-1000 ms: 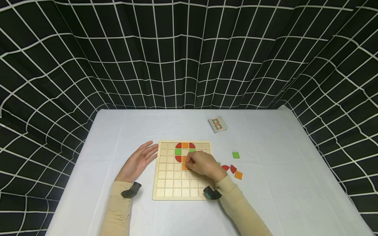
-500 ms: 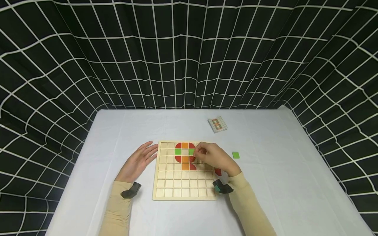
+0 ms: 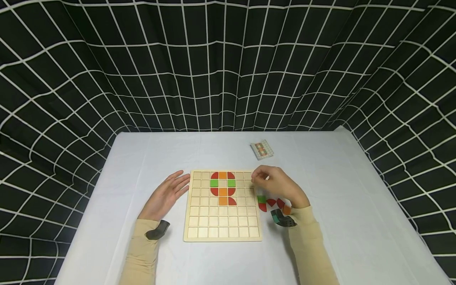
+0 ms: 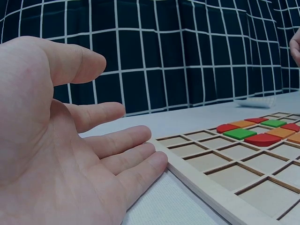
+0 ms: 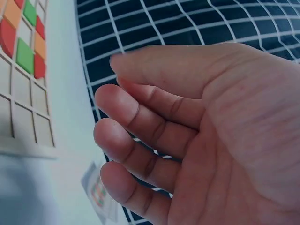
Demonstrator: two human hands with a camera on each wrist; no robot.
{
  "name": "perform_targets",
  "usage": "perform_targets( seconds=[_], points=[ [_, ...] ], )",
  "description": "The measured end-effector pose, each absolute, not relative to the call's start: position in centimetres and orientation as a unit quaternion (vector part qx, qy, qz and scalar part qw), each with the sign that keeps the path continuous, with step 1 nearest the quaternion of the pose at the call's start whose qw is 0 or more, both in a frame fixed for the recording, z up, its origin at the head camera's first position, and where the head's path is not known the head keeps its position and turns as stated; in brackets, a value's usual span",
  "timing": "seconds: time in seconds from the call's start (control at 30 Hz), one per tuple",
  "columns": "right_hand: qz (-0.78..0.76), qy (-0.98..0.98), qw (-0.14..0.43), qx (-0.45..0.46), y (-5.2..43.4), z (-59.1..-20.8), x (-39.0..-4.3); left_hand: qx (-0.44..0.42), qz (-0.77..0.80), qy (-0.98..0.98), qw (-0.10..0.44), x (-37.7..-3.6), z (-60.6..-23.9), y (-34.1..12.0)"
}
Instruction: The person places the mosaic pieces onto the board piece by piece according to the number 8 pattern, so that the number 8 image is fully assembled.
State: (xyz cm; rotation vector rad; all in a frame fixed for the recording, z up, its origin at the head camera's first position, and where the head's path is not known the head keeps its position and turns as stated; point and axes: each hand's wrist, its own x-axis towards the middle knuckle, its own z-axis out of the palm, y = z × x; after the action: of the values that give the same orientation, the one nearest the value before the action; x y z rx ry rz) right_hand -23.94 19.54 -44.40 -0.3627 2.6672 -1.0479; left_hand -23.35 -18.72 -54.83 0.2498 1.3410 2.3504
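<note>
Wooden grid board [image 3: 213,221] square to table edge

Grid board [image 3: 222,221]: pale unfinished wood, matt, beside the left hand [image 3: 165,196]. Tiles [image 4: 240,133] in it: smooth, satin painted finish. Tablecloth [image 3: 142,166]: white woven cloth, matt.

A white cloth-covered table [image 3: 149,158] fills the scene. Far and slightly right lies a small patterned card [image 3: 262,150], flat and well apart from everything else. Behind and to both sides hangs a black curtain with a white grid [image 3: 228,63].
</note>
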Motion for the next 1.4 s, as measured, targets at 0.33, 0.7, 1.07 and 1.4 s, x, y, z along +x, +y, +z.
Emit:
perform_targets(
  seconds=[0.33, 0.7, 1.07, 1.4],
  points=[
    [-0.355, 0.922, 0.123, -0.098, 21.9, -44.5, -24.3, 0.094, 0.845, 0.484, 0.209, -23.3, -54.8, -18.7],
    [-0.363, 0.927, 0.089, -0.018, 24.1, -44.2, -24.3, 0.095, 0.845, 0.483, 0.208, -23.2, -54.7, -18.6],
    [-0.312, 0.943, 0.117, 0.001, 24.9, -44.4, -24.4, 0.096, 0.847, 0.478, 0.209, -23.2, -54.7, -18.7],
    [-0.267, 0.946, 0.182, 0.017, 25.4, -44.9, -24.5, 0.099, 0.847, 0.478, 0.211, -23.2, -54.6, -18.7]
  ],
)
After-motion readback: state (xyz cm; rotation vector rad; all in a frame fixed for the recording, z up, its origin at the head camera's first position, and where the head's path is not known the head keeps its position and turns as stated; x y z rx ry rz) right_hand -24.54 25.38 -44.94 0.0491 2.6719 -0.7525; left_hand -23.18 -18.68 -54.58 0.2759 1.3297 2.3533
